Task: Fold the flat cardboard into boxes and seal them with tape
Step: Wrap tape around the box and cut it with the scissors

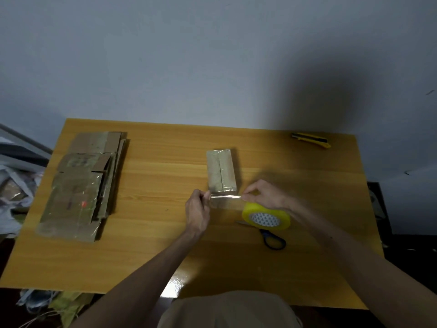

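Note:
A small folded cardboard box (221, 169) wrapped in shiny tape lies near the middle of the wooden table (165, 233). Just in front of it, a strip of clear tape (225, 196) is stretched between my hands. My left hand (198, 210) pinches its left end and my right hand (264, 194) pinches its right end. A yellow tape roll (266, 216) stands below my right hand. A stack of flat cardboard pieces (82, 183) lies at the table's left side.
Blue-handled scissors (273, 240) lie partly under the tape roll. A yellow utility knife (311, 139) rests at the far right corner. Clutter of bags and papers (14, 185) sits off the table's left edge. A grey wall stands behind the table.

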